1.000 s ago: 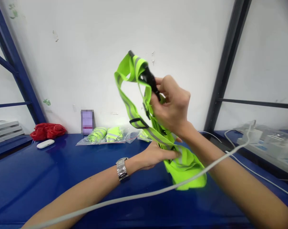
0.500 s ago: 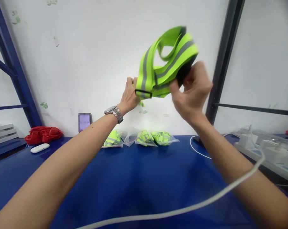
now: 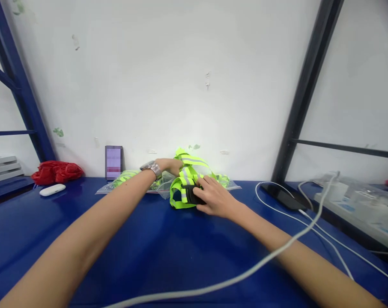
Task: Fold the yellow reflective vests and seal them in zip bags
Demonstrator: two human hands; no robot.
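A neon-yellow reflective strap vest (image 3: 185, 179) with grey stripes and a black buckle lies bundled on the blue table (image 3: 181, 248) near the back wall. My right hand (image 3: 213, 197) rests on its near side, fingers curled over the black buckle. My left hand (image 3: 168, 166), with a silver wristwatch on its wrist, grips the bundle's far top edge. Clear bags of folded yellow vests (image 3: 129, 179) lie just behind and to the left of the bundle.
A red cloth (image 3: 57, 171) and a small white device (image 3: 52, 190) sit at the far left. A phone (image 3: 113, 162) leans on the wall. White cables (image 3: 287, 248) cross the table at right, near power strips (image 3: 357, 196). A dark shelf post (image 3: 301, 98) stands at right.
Both hands have brought the vest down from in front of the wall, where they held it up, to the table near the bags, and it is now folded into a bundle.
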